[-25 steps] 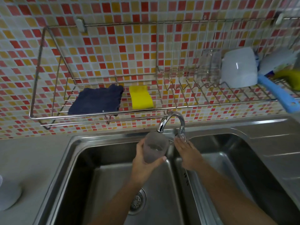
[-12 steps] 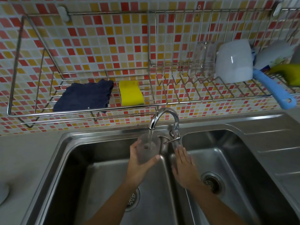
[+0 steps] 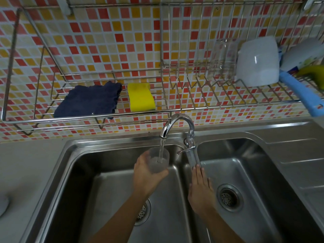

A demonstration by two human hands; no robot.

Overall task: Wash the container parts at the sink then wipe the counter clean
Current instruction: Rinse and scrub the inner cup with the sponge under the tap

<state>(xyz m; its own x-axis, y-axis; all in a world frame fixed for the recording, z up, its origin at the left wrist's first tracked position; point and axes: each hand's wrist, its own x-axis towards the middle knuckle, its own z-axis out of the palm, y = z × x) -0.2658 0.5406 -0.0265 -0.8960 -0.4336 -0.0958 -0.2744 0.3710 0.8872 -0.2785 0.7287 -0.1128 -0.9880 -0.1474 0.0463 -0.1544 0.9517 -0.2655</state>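
Double sink (image 3: 105, 149) seen from above, all positions given from the faucet (image 3: 177, 123).

Hidden or unclear: the drain (image 3: 142, 212) of the basin left of the faucet is half covered by the left forearm. A pale round object (image 3: 3, 204) far left of the faucet and a blue handle (image 3: 301, 95) far right are cut by the frame edges. A clear glass (image 3: 222, 58) above and right of the faucet is faint against the tiles. Whether the right hand (image 3: 200, 188) rests on the divider or hovers over it cannot be told.

Directly under the spout, the left hand (image 3: 147, 174) grips the translucent container (image 3: 158, 160), fingers curled round its wall; the water stream (image 3: 162, 148) falls into it. The right hand lies flat, fingers straight and close together, below the faucet lever (image 3: 185, 150) and apart from it.

Change: one second earlier the right hand touched the lever and no stream showed; the left hand's grip is unchanged.
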